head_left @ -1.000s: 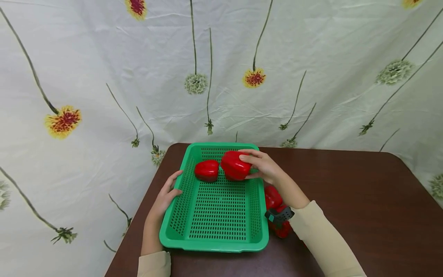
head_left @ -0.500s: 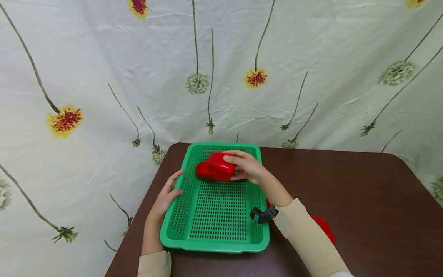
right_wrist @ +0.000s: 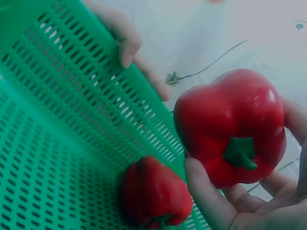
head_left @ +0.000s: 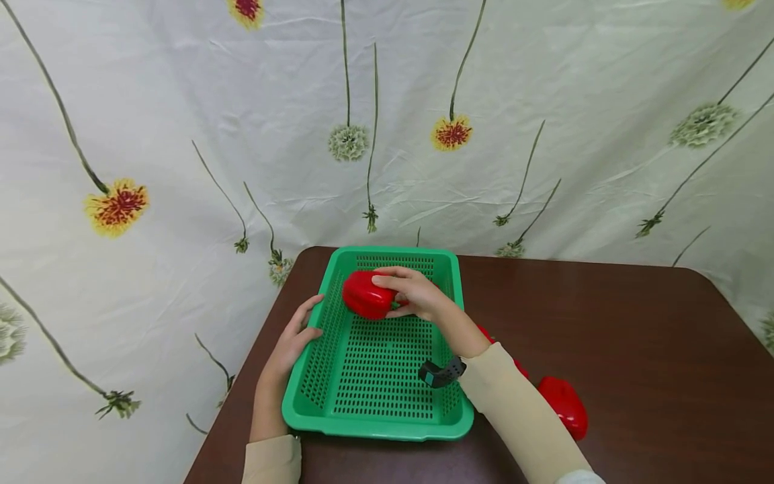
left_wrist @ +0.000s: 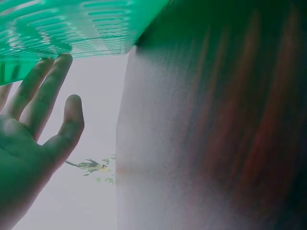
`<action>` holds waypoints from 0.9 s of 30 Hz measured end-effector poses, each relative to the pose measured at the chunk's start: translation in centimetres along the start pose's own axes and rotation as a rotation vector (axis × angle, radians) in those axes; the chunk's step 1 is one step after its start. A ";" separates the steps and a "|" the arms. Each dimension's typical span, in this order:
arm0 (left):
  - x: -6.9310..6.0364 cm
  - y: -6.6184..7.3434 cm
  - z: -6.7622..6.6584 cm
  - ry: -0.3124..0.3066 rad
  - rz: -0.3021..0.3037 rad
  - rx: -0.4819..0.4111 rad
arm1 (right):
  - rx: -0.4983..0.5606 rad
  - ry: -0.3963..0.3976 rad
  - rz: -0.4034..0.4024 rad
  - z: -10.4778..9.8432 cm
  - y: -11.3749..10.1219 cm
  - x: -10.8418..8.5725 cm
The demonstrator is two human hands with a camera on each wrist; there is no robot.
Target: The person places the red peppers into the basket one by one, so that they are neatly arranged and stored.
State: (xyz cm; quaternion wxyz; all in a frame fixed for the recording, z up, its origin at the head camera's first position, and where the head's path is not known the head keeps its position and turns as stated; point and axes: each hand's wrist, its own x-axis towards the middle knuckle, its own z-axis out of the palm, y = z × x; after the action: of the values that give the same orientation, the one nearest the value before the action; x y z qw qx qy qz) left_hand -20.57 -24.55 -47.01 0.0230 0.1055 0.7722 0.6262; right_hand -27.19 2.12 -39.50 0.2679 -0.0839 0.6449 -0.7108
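My right hand (head_left: 417,294) grips a red bell pepper (head_left: 365,296) over the far left part of a green slotted plastic basket (head_left: 377,427). In the right wrist view, fingers and thumb wrap the sides of this pepper (right_wrist: 228,122), its green stem turned to the camera. Below it, another red bell pepper (right_wrist: 156,194) lies in the basket; the head view hides that one behind the held pepper. My left hand (head_left: 289,346) holds the basket's left rim, thumb bent over it. Extended fingers (left_wrist: 45,98) touch the outer wall in the left wrist view.
On the dark brown table (head_left: 617,336), a red bell pepper (head_left: 564,407) lies right of the basket. More red pepper parts (head_left: 520,367) show from behind my right sleeve. A flowered white cloth (head_left: 411,175) hangs behind the table. A dark band (head_left: 441,373) circles my right wrist.
My right hand has moved left and slightly down with its pepper, now covering the pepper in the basket. More of the table's right-hand pepper shows. My left hand stays at the rim.
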 end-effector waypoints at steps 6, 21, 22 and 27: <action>0.0 0.1 0.0 0.007 0.001 0.000 | -0.108 0.015 0.034 0.5 0.4 0.7; 0.1 -0.1 -0.1 -0.003 0.014 -0.004 | -0.266 0.004 0.080 1.1 2.0 1.6; 0.1 -0.1 -0.1 -0.001 0.012 -0.002 | -0.278 0.001 0.085 1.1 2.1 1.6; 0.1 -0.2 -0.1 0.001 -0.005 -0.002 | -0.333 -0.032 0.099 1.5 2.7 1.7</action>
State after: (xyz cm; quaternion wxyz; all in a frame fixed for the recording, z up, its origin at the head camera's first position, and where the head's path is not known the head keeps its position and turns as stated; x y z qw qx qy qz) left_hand -20.67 -24.62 -47.17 0.0242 0.1031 0.7718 0.6269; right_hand -27.19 -0.07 -42.21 0.2951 -0.1065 0.7526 -0.5789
